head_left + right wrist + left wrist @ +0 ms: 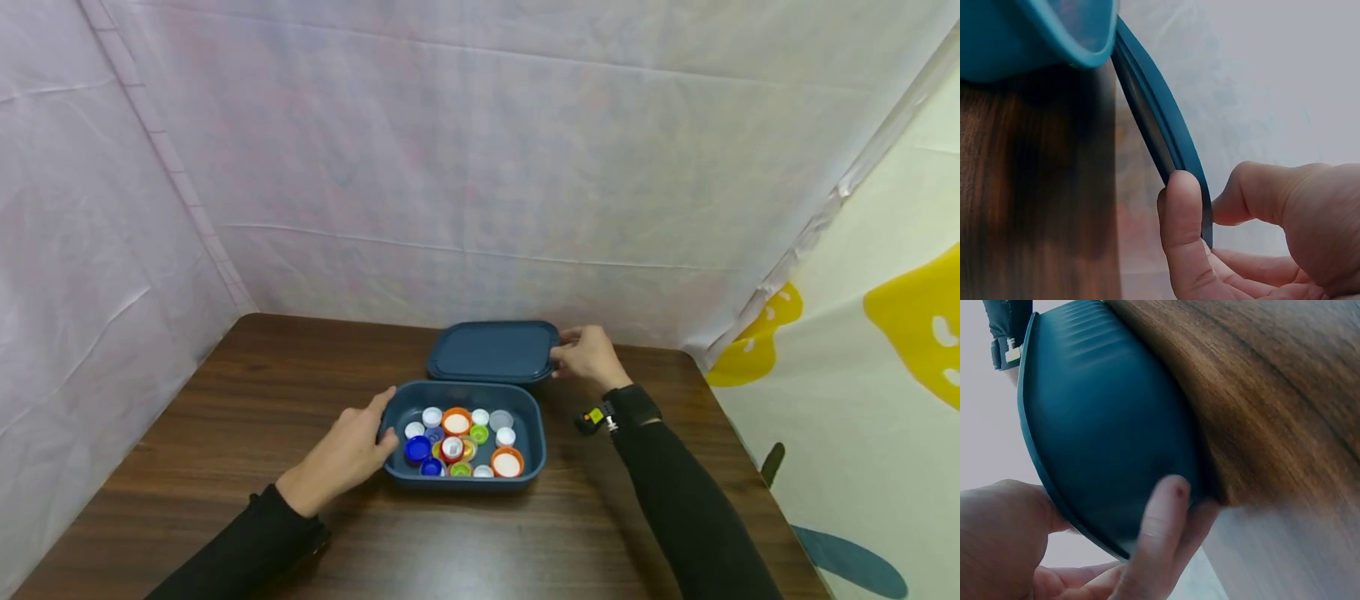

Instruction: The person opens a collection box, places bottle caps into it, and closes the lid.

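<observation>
A dark blue plastic box stands on the table, with several bottle caps in white, blue, orange, green and red inside. My left hand holds the box at its left end. In the left wrist view, fingers lie along the outer wall while the thumb goes over the rim. Behind the box is its matching lid, and my right hand pinches that lid by its right edge. The right wrist view shows the lid's edge between thumb and fingers, raised off the tabletop there.
The brown wood-grain table ends at a white cloth wall just behind the lid. Another cloth with yellow shapes hangs along the right side. The right wrist wears a black band with a small device.
</observation>
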Motion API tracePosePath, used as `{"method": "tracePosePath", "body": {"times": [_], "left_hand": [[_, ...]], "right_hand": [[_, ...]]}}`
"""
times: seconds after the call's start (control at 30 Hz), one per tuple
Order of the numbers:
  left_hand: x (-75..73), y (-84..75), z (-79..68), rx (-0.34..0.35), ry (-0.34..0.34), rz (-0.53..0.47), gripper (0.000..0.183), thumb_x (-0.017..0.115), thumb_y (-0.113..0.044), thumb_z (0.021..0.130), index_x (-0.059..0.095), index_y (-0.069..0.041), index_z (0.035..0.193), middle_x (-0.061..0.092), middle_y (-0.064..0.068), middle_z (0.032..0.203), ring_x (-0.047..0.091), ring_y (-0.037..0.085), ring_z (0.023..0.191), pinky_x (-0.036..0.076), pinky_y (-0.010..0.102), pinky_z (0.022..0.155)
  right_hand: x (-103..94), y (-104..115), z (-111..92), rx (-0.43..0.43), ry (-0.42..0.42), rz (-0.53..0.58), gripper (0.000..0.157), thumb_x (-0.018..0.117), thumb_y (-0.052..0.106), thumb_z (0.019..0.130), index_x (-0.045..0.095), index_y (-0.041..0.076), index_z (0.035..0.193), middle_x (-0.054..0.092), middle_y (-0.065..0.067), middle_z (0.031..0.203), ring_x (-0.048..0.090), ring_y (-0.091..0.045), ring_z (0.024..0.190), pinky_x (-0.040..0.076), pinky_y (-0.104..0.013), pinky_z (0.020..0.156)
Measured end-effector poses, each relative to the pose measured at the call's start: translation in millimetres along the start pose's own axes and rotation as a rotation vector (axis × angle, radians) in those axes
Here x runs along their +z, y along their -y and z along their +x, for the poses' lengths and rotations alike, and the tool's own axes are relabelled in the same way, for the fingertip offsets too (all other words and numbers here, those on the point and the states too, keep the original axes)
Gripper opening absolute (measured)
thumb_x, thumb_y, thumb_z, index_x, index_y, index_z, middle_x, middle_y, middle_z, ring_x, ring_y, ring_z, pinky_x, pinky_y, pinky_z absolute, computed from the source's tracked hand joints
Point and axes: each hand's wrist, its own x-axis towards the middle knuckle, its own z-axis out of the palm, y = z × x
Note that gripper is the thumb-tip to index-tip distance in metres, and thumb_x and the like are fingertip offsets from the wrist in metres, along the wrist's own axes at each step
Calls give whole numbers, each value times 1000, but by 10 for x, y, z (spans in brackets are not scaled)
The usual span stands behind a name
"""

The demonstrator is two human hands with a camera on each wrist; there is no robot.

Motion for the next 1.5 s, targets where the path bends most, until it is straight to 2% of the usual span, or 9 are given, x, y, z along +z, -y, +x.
{"method": "tracePosePath", "body": {"times": [0.07,0.13,0.27,0.37,0.57,0.8,0.93,1.27,1.5], "left_hand": [[-5,9,4,10,-12,8,73,71,-18,114,41,3,176,72,16,98,68,19,69,63,34,63],[-18,16,15,28,-32,30,71,71,-21,114,44,4,174,78,27,124,81,29,90,72,46,81],[-56,13,45,44,-66,63,69,71,-28,116,48,6,171,65,34,162,74,48,142,61,66,115],[-96,-2,83,29,-75,49,69,69,-32,117,48,3,172,63,31,166,69,50,149,59,67,118],[-189,-27,205,50,-121,-1,67,65,-34,120,47,2,173,65,30,165,78,43,132,66,62,111],[-259,-48,329,89,-169,-49,66,61,-36,122,47,4,172,73,28,155,79,39,127,67,59,108],[-277,-62,371,104,-206,-66,63,64,-32,121,49,5,170,78,28,144,80,38,122,68,58,105],[-368,-51,293,84,-230,-136,66,73,-28,117,51,5,170,79,26,128,80,25,95,70,41,79],[-386,-21,228,118,-276,-198,51,78,-23,113,63,3,154,81,24,122,81,21,89,69,31,74]], "right_hand": [[-30,20,-29,-11,-7,-6,57,73,1,103,60,-15,157,84,-34,120,82,-16,67,74,-45,81],[-54,40,-61,-17,-13,-4,57,73,2,104,60,-14,157,83,-36,125,83,-18,69,73,-38,76],[-89,74,-152,-28,-23,-2,56,73,3,104,62,-12,158,82,-35,127,85,-28,75,71,-32,70],[-111,85,-232,-49,-32,-11,56,73,3,105,63,-10,158,82,-34,126,86,-33,79,70,-32,70],[-129,101,-404,-133,-36,1,56,78,7,106,64,-8,158,85,-31,120,81,-19,69,67,-28,67],[-46,116,-638,-209,20,30,56,75,4,105,63,-5,160,86,-26,117,84,-36,79,69,-31,68],[10,145,-754,-232,62,52,57,76,6,107,62,-3,162,86,-24,118,84,-36,79,70,-34,69],[103,134,-863,-297,107,64,61,73,-1,107,58,2,166,81,-26,128,82,-26,87,72,-38,70],[132,116,-866,-359,70,30,53,68,-2,112,59,-2,164,80,-28,129,84,-27,96,71,-34,72]]}}
